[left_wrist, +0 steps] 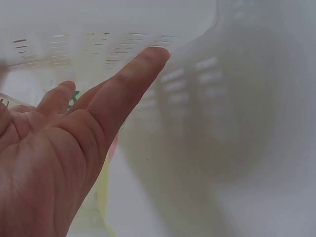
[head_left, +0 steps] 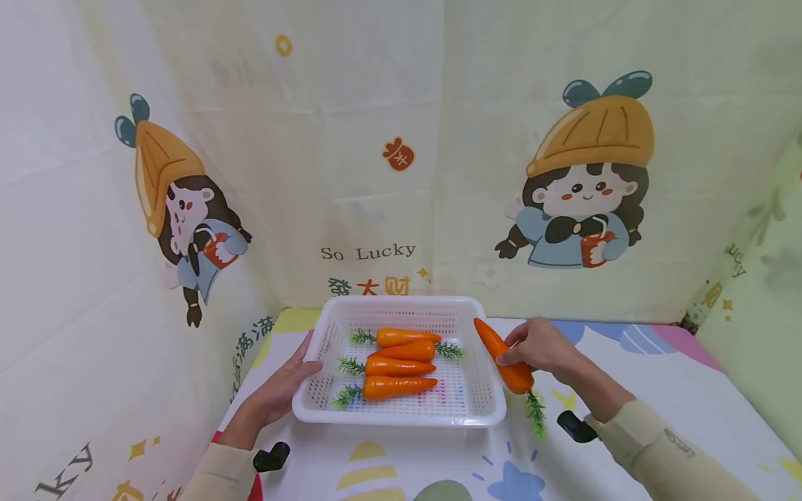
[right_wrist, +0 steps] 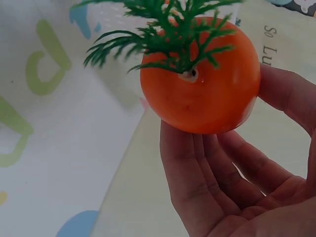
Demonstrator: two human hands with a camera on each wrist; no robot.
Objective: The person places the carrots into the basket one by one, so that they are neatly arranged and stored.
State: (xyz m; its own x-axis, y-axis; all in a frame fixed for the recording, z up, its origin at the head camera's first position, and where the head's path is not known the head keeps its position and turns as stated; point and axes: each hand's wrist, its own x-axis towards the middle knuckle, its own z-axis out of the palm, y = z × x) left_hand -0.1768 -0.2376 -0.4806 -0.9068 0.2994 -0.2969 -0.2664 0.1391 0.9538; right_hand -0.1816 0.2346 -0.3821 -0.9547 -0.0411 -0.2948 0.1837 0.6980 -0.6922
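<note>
A white perforated plastic basket (head_left: 401, 419) stands in the middle of the table. Inside it lie several orange toy carrots (head_left: 399, 387) with green frilly tops, one of them pointing the opposite way. My left hand (head_left: 285, 390) touches the basket's left side, thumb at the rim; in the left wrist view its fingers (left_wrist: 123, 91) look straight against the slotted wall. My right hand (head_left: 545, 348) holds another carrot (head_left: 515, 376) beside the basket's right rim, tip toward the far left and green leaves hanging toward me. From the right wrist, the carrot's round leafy end (right_wrist: 202, 103) shows between thumb and fingers.
A printed tablecloth (head_left: 376, 473) with coloured shapes covers the table. Pale fabric with cartoon figures and lettering (head_left: 368, 252) hangs behind and at both sides. Black wrist mounts (head_left: 576, 426) sit at both cuffs.
</note>
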